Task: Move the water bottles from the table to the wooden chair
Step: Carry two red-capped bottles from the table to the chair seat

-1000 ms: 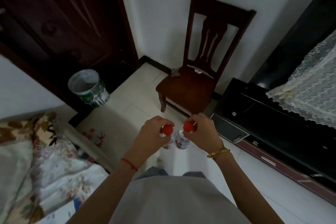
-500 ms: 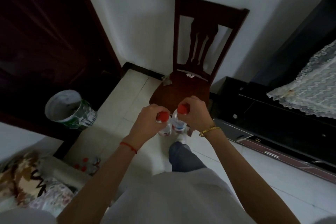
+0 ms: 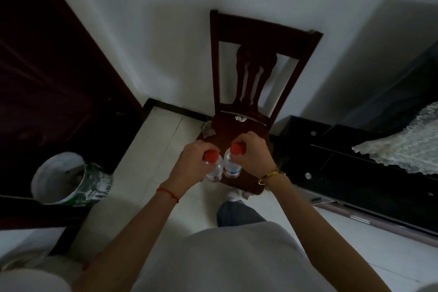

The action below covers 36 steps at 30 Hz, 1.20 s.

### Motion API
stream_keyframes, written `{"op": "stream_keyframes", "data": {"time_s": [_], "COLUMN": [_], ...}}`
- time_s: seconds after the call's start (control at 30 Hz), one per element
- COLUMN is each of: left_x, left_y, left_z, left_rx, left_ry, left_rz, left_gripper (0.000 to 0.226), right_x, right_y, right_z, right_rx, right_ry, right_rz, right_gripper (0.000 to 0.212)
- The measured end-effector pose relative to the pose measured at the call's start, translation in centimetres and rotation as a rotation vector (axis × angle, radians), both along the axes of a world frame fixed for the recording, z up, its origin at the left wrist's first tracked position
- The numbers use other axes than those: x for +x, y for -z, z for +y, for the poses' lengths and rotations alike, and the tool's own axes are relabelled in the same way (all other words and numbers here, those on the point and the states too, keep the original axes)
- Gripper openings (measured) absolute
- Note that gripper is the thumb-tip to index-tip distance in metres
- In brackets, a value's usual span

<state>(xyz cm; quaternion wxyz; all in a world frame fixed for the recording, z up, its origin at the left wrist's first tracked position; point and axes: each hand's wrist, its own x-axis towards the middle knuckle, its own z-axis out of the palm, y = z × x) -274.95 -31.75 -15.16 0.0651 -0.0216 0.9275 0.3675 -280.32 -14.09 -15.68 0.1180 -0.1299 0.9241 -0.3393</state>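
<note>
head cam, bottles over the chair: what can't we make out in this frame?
- Wooden chair seat: the hands and bottles cover the front part.
- Left bottle, right bottle: whether they touch the seat; the bases are hard to see from above.
- Bottle labels: too small and dim.
- Left hand, right hand: fingertips wrap out of sight behind the bottle necks.
- Table: out of frame.
- Bucket contents: blurred, dark.

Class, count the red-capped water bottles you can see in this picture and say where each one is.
2. One water bottle hangs from the left hand; the other bottle hangs from the right hand. Both are over the wooden chair's front edge. No others show.
</note>
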Motion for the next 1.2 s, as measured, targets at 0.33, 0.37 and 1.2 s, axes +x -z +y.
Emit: {"op": "stream_keyframes", "data": {"time_s": [0.33, 0.37, 1.2], "left_x": [-13.1, -14.4, -33.1], "left_y": [2.8, 3.2, 18.1], "left_z": [-0.6, -0.7, -0.4], "left_rx": [0.032, 0.031, -0.001], "left_ry": [0.026, 0.035, 0.246], "left_rz": [-0.035, -0.048, -0.192], "left_gripper": [0.034, 0.035, 0.020], "right_x": [-11.8, -12.9, -28.4], "right_y": [2.8, 3.1, 17.0], "right_z": [-0.4, -0.5, -1.6], "right_rx": [0.022, 0.023, 0.199], "right_ry": [0.087, 0.104, 0.288], "right_rz": [-0.049, -0.064, -0.345], "right_gripper": [0.022, 0.022, 0.023]}}
